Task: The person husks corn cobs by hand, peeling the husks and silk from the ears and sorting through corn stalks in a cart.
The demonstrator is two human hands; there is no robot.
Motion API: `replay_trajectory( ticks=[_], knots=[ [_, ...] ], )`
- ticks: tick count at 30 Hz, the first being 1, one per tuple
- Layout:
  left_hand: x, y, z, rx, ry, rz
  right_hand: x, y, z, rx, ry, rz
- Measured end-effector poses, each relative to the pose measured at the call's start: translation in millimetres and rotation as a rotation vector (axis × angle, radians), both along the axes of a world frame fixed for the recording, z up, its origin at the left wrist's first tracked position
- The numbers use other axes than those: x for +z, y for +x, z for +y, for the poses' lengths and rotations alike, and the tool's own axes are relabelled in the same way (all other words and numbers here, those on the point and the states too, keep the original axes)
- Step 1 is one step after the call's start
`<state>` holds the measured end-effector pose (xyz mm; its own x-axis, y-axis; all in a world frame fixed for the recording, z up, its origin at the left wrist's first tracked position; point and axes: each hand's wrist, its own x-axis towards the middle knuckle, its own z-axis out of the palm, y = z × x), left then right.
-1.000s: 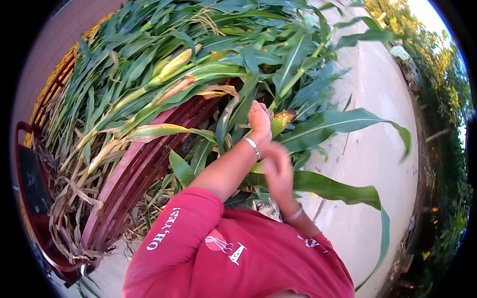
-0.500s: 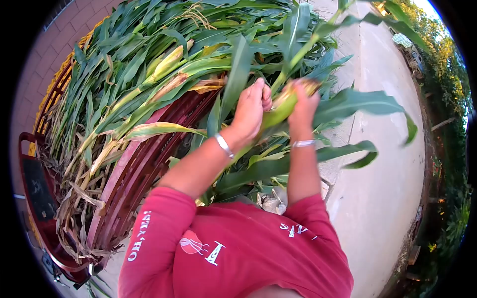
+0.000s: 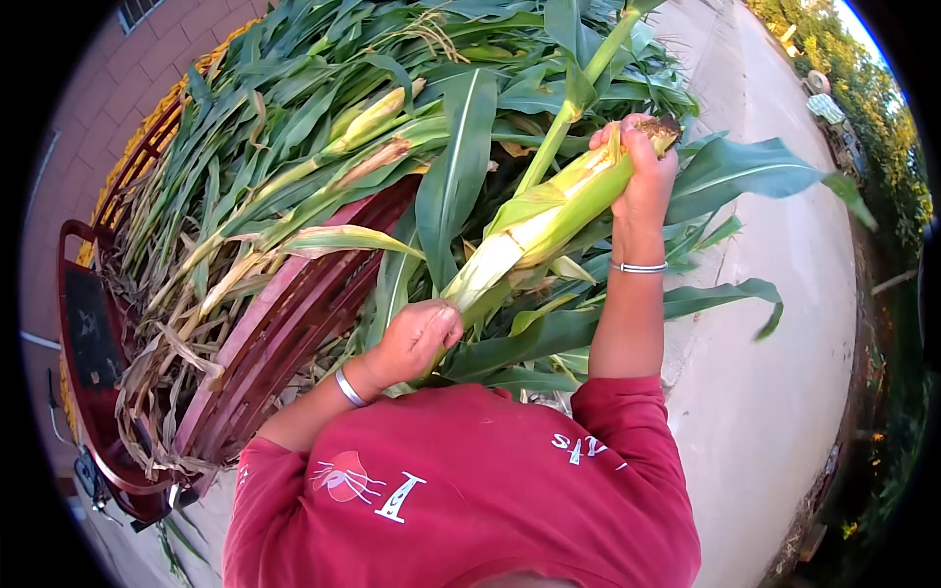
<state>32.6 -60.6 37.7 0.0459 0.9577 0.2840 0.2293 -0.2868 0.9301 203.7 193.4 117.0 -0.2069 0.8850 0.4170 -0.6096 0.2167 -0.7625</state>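
My right hand is wrapped around the tip end of an ear of corn, whose brown silk pokes out above the fist. Its husk is partly opened, with pale inner layers and some yellow kernels showing. At the ear's lower end, my left hand is closed on pulled-down corn husk; the part inside the fist is hidden. A green corn stalk with long broad leaves rises behind the ear, which slants up to the right.
Cut corn stalks are heaped on a dark red metal cart at the left, with another ear among them. A concrete path runs along the right, bordered by bushes. A brick wall stands behind the cart.
My left hand has moved down and left from near the ear's tip to its lower end, drawing husk with it. My right hand has moved up and right, still gripping the tip.
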Motion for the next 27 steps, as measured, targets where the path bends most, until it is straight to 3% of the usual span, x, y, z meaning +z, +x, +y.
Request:
replay_trajectory(
  ticks=[2,12,16,20,24,27],
  knots=[
    [0,-3,-7,-0.018,0.038,0.103,0,-3,-5,0.012,0.003,0.003],
    [-36,-34,-71,0.073,-0.093,0.058,-25,-49,-57,0.15,-0.005,0.041],
    [-25,-41,-69,0.16,-0.178,0.137,-15,-63,-77,0.043,0.066,-0.056],
    [0,-50,-53,0.28,-0.215,0.041,-9,-76,-106,-0.096,0.226,-0.347],
    [51,-45,-22,0.528,0.282,0.349,-23,-89,-118,-0.042,0.302,-0.318],
    [56,-35,7,0.493,0.365,0.254,-13,-86,-129,0.04,0.421,-0.429]
  ],
)
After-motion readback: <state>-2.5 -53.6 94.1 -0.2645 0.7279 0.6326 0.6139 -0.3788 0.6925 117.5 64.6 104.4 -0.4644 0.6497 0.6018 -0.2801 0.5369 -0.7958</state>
